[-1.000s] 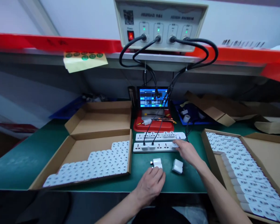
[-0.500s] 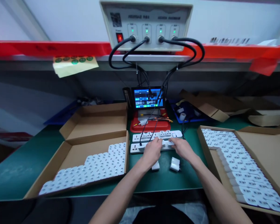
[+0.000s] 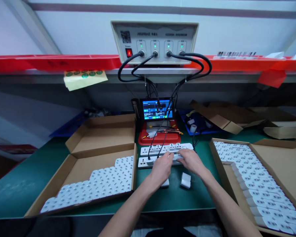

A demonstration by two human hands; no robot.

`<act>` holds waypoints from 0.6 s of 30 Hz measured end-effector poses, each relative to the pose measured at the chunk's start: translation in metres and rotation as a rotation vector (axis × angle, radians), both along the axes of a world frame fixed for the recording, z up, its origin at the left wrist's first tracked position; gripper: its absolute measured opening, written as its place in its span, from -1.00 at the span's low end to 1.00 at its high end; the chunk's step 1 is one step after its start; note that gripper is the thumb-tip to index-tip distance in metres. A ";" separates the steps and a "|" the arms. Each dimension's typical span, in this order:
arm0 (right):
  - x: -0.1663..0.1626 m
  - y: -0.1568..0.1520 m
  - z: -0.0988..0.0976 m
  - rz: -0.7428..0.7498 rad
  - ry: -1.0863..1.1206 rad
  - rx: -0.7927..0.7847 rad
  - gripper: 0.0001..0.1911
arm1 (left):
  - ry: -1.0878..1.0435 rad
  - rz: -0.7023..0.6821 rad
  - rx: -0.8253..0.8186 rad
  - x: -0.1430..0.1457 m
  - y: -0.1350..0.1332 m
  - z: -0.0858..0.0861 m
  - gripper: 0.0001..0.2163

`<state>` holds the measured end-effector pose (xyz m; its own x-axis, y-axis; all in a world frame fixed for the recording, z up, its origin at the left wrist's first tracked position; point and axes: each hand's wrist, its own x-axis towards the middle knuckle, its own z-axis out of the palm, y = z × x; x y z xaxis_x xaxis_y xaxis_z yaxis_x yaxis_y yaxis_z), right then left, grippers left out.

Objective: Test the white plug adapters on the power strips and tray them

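The front white power strip [image 3: 142,162] lies across the green bench, with white chargers seated in it and thin black cables running down to it. My left hand [image 3: 162,168] is closed over the middle of this strip; the fingers hide what they pinch. Beside it, my right hand [image 3: 191,160] has finger and thumb closed around a white charger on the strip's right part. A second white power strip [image 3: 145,150] lies just behind. Nearer me on the bench are a loose white charger [image 3: 185,180] and another white charger [image 3: 165,183], partly covered by my left wrist.
At left an open cardboard box [image 3: 72,161] holds rows of white chargers; another open box [image 3: 217,151] stands at right. Behind the strips are a red tray [image 3: 143,140] and a lit screen [image 3: 156,110]. Black cables hang from a grey power box [image 3: 160,39] on the shelf.
The camera has tilted up slightly, so the scene sits lower. My right hand's fingers have closed in toward the charger on the front strip; my left hand stays over the strip's middle.
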<state>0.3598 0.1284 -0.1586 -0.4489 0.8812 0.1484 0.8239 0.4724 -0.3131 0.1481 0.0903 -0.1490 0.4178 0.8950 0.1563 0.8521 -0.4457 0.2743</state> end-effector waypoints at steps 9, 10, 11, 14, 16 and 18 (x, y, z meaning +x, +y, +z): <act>-0.104 0.005 -0.009 0.123 0.371 -0.012 -0.94 | -0.535 0.340 0.129 -0.103 -0.006 -0.013 -0.85; -0.110 0.006 -0.008 0.116 0.406 -0.018 -0.92 | -0.499 0.303 0.076 -0.107 -0.001 -0.014 -0.89; -0.111 0.006 -0.006 0.105 0.452 -0.016 -0.91 | -0.466 0.267 0.027 -0.109 0.003 -0.014 -0.93; -0.094 0.009 0.003 0.052 0.583 -0.017 -0.96 | -0.423 0.197 -0.056 -0.114 0.011 -0.011 -0.91; -0.066 0.011 0.009 0.019 0.596 -0.064 -0.96 | -0.464 0.184 -0.043 -0.115 0.011 -0.009 -0.88; -0.033 0.012 0.012 -0.025 0.563 -0.114 -0.90 | -0.540 0.180 -0.012 -0.110 0.010 -0.006 -0.84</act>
